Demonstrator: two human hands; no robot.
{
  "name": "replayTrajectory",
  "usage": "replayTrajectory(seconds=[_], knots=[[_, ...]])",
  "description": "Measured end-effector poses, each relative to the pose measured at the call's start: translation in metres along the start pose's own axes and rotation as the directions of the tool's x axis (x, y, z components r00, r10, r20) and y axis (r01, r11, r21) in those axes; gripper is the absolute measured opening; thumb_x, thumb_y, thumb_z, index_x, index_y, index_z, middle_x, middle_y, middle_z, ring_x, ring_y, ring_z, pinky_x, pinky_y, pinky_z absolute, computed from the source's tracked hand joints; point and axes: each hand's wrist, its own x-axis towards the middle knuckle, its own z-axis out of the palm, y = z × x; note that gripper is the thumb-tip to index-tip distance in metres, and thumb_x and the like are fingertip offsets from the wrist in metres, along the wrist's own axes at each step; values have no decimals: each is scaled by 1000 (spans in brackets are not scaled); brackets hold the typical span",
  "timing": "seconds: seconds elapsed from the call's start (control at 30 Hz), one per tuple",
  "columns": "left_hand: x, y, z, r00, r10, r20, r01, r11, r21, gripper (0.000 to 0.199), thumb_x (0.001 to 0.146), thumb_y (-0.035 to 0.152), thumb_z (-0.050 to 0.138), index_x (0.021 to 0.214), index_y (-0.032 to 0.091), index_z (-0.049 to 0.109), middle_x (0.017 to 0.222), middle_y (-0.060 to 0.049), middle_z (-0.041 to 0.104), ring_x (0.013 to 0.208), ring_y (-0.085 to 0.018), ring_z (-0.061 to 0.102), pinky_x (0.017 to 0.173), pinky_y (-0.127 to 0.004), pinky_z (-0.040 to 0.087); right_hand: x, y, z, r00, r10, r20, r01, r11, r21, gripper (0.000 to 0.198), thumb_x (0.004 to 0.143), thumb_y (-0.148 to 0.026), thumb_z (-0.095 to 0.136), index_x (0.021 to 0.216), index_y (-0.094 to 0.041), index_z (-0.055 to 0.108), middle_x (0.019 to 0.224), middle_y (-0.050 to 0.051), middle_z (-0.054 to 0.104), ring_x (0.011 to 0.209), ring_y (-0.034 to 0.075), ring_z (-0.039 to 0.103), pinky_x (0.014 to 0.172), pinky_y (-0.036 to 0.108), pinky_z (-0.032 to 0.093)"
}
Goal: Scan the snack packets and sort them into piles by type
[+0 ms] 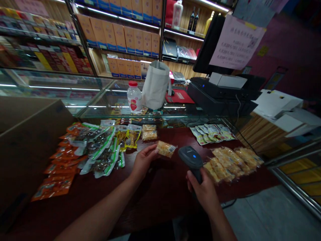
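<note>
Between the thumb and fingers of my left hand [144, 161] is a clear-wrapped pastry snack [165, 149], its barcode label facing up. My right hand [202, 186] is wrapped round the handle of a black barcode scanner [191, 158], whose blue light is lit. The scanner's head is a short way right of the snack, not touching it. Two similar wrapped snacks [149, 132] are stacked just behind my left hand. To the right of the scanner lies a group of more wrapped snacks [232, 164].
Orange packets [56, 180], green-edged vacuum packs [102, 150] and yellow packs [128, 137] cover the left side, beside a cardboard box [30, 134]. Pale green packets [213, 133] lie back right. A red-capped bottle [134, 97] and white bag [155, 85] stand on the glass counter near a monitor [209, 43].
</note>
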Motion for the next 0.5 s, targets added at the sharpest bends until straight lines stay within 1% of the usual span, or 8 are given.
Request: replayTrajectory(seconds=[0.13,0.27,0.4,0.5], knots=[[1,-5,0,999,29,-32,-29,1000,-9,52,59,39,91,104,17,78,114,-10,76,103,-29,72,91,-41,58,-7,2,0,999,-7,50,9,999,-34,43,86,-64,63,82,-21,60,48,-4,58,44,16,56,47,25,43],[2,-7,0,998,47,-52,-46,999,12,52,58,41,91,103,18,79,113,-10,77,102,-29,72,93,-43,58,-8,-1,0,998,-10,60,14,998,-67,39,87,-61,63,84,-21,60,50,-4,59,45,16,57,48,25,44],[3,-8,-2,994,93,-61,-90,994,54,51,60,43,90,103,19,79,114,-10,76,103,-30,72,92,-43,58,-8,-3,-1,996,-51,74,61,989,-136,36,89,-57,61,88,-21,63,53,-2,61,47,18,59,51,27,46],[4,-9,-3,991,117,-65,-112,991,70,50,62,43,89,104,19,79,114,-10,76,102,-30,72,91,-43,58,-9,-1,0,993,-93,69,104,976,-191,36,89,-58,60,87,-22,65,51,-2,60,46,19,57,51,29,45]])
